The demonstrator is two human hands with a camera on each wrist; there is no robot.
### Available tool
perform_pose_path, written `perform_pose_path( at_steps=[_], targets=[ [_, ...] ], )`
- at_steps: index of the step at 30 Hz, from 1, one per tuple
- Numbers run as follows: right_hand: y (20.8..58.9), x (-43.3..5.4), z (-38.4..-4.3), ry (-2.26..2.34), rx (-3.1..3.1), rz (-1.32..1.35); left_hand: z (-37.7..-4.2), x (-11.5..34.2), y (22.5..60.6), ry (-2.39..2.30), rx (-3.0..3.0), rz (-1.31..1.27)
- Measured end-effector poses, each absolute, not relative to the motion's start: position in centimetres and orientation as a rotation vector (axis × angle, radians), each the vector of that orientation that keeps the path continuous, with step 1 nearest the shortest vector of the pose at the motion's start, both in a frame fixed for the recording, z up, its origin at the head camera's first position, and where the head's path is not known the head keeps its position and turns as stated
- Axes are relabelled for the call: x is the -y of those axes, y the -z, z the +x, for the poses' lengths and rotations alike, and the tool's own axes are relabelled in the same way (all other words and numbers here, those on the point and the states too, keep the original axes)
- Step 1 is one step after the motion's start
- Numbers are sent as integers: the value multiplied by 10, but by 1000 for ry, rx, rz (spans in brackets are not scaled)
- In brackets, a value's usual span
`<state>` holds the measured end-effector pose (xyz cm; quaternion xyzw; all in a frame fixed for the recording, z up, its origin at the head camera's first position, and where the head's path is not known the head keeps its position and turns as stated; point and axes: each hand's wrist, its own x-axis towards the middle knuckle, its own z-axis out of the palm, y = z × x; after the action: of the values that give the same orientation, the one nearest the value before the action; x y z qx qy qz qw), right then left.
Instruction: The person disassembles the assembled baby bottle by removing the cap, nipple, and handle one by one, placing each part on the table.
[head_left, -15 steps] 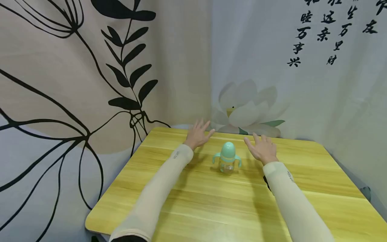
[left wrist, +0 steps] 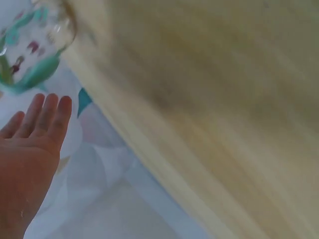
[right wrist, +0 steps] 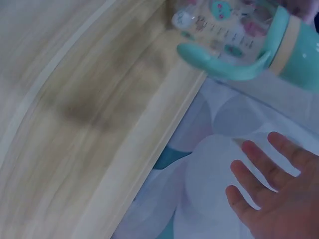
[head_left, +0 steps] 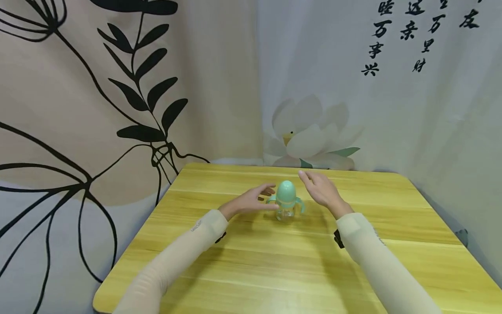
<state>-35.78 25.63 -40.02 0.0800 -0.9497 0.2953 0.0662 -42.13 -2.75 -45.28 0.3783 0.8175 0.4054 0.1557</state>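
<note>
Since the baby bottle (head_left: 286,199) is standing upright on the wood-look table (head_left: 251,270) between both hands, I'd call this a two-handed reach. The left hand (head_left: 248,202) has its fingers close together and lightly bent, thumb off below them, right by the left handle (head_left: 270,199). The right hand (head_left: 323,192) is apart from the bottle, fingers spread in its own wrist view. Neither is clamped on anything, though the left wrist shot is blurry, so I can't swear those fingertips aren't grazing the handle.

Tips if you're doing this: bring the right hand level with the left, get fingers through both handles rather than squeezing the clear body (right wrist: 232,25), and close both sides together. One side arriving early could tip it, imo.

Readable stuff: there's a measuring scale (right wrist: 237,39) plus cartoony prints (right wrist: 221,10) on the bottle, no brand I can make out. The backdrop (head_left: 219,87) has Chinese brush characters (head_left: 375,50), like 万事兴 in one column and 万里财 in another, cut off up top. Cuff lettering (head_left: 196,225) is too tiny to read.
</note>
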Motion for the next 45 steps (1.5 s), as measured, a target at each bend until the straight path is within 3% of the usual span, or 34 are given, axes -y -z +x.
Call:
perform_pose_path(
  at_steps=[22, 36, 45],
  targets=[
    [401, -218, -359, -970, 2833, 293, -430, 28, 498, -1307, -2245, 1061],
    [407, -231, -357, -1027, 2816, -46, -429, 30, 474, -1560, -2210, 903],
    [409, -230, -363, -1218, 2678, -18, -432, 23, 457, -1616, -2189, 906]
  ],
)
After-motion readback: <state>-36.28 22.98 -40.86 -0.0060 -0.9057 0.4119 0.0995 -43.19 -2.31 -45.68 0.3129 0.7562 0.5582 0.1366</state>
